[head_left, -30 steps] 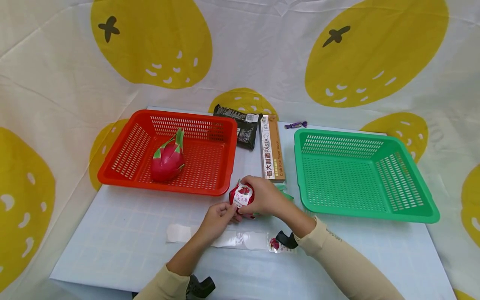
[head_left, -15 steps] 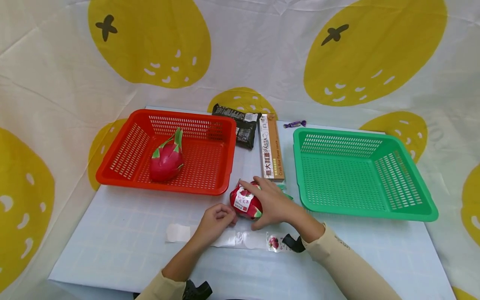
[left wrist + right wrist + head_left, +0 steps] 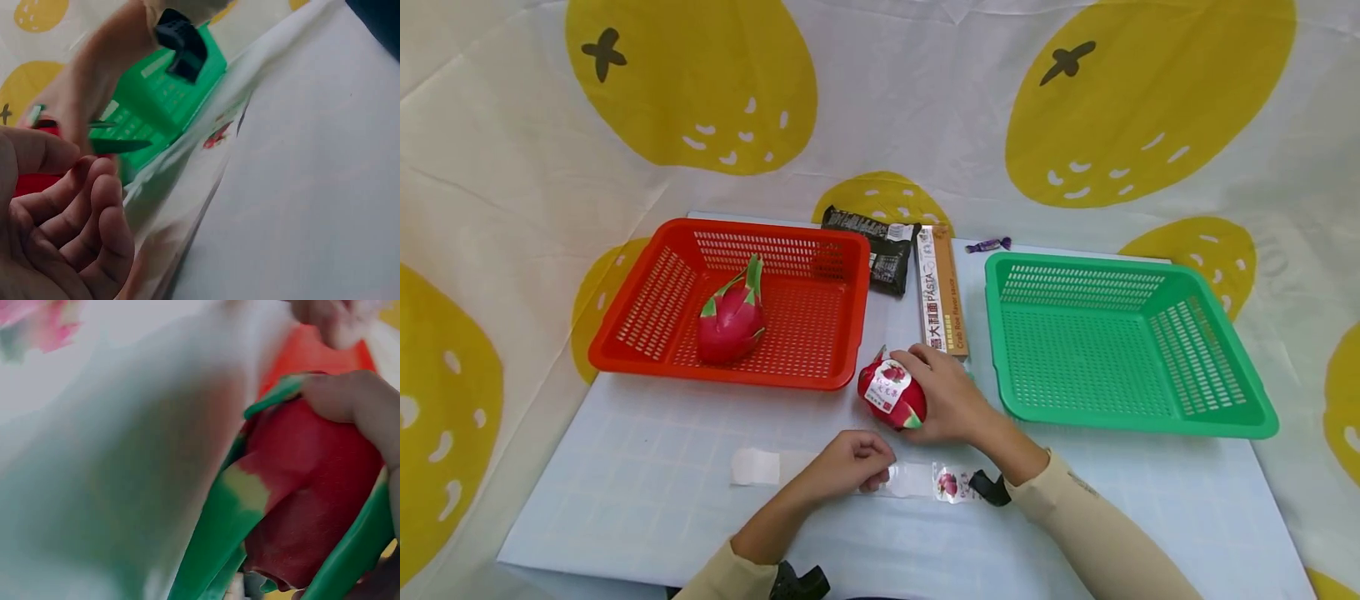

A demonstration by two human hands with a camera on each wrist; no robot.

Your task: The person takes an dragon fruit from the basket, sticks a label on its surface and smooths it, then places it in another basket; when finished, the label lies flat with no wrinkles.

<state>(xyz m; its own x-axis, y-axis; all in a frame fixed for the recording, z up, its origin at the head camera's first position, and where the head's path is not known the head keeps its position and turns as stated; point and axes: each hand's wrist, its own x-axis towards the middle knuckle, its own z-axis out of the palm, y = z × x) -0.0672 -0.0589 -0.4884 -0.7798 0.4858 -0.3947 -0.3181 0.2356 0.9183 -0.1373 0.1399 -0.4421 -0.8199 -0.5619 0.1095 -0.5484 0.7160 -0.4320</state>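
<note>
In the head view, my right hand (image 3: 951,396) grips a red dragon fruit (image 3: 904,407) by its right side, above the table. A white label (image 3: 887,385) sits on the fruit's near face. The right wrist view shows the fruit's green scales and red skin (image 3: 319,456) close up, with the thumb across it. My left hand (image 3: 847,462) hovers just below the fruit, over a clear label strip (image 3: 756,467). Its fingers are loosely curled, the thumb touching the fingertips, nothing visible between them. One printed label (image 3: 947,483) shows at the strip's right end.
A red basket (image 3: 722,377) holding another dragon fruit (image 3: 730,325) stands on the left. On the right is a green basket (image 3: 1138,423). Between them, towards the back, lie a black packet (image 3: 891,267), a pasta box (image 3: 942,292) and a purple-wrapped candy (image 3: 988,245).
My left hand has left the dragon fruit and moved down and right over the strip. My right hand let its fingers spread, then closed round the fruit again, which is now turned.
</note>
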